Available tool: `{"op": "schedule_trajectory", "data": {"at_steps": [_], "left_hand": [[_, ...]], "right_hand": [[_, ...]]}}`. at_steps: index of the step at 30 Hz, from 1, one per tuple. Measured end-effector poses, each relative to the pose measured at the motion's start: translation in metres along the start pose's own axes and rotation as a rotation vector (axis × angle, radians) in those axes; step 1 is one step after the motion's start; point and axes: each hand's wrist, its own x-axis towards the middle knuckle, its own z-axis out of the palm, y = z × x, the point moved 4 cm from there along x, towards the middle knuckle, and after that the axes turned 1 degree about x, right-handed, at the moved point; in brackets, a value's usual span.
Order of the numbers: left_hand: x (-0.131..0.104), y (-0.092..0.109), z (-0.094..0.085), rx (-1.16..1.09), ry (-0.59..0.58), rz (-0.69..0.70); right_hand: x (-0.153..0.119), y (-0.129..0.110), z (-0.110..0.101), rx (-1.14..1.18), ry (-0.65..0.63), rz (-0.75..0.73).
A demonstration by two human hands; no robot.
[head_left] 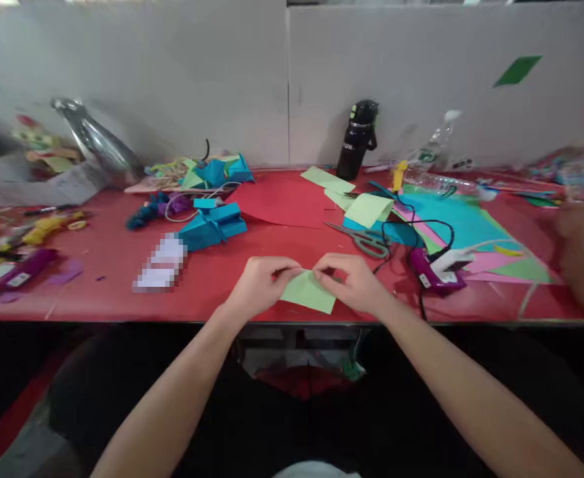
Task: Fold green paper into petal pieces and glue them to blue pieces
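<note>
Pinching a small light green paper (307,293) between my fingertips, I have both hands at the near edge of the red table (112,269), close to its middle. My left hand (262,284) grips the paper's far left part with thumb and forefinger, and my right hand (350,282) grips its far right part in the same way, the two sets of fingertips near each other. The near part of the paper spreads toward me between my hands.

Just beyond my right hand lie grey-handled scissors (374,247), and past them a curled light green piece (369,211) rests over blue paper (402,232). Farther right, a purple box (436,279) with a white plug (448,263) sits beside layered coloured sheets (464,219). To the far side of my hands lies a large red sheet (284,202), and behind it on the right stands a dark bottle (355,143). On the left, a folded blue paper shape (214,226) lies beside a blurred-out white item (162,264).
</note>
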Motion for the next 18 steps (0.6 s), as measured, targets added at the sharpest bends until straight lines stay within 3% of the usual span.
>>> {"op": "schedule_trajectory", "data": {"at_steps": [9, 14, 18], "left_hand": [[0.004, -0.026, -0.027, 0.028, 0.126, -0.076], [0.001, -0.040, -0.052, 0.033, 0.304, -0.117], [0.001, -0.037, -0.045, -0.049, 0.281, -0.123]], "right_hand": [[-0.001, 0.016, -0.016, 0.023, 0.033, 0.134], [-0.006, 0.039, -0.032, 0.036, 0.156, 0.229], [-0.004, 0.035, -0.024, 0.168, 0.139, 0.262]]}}
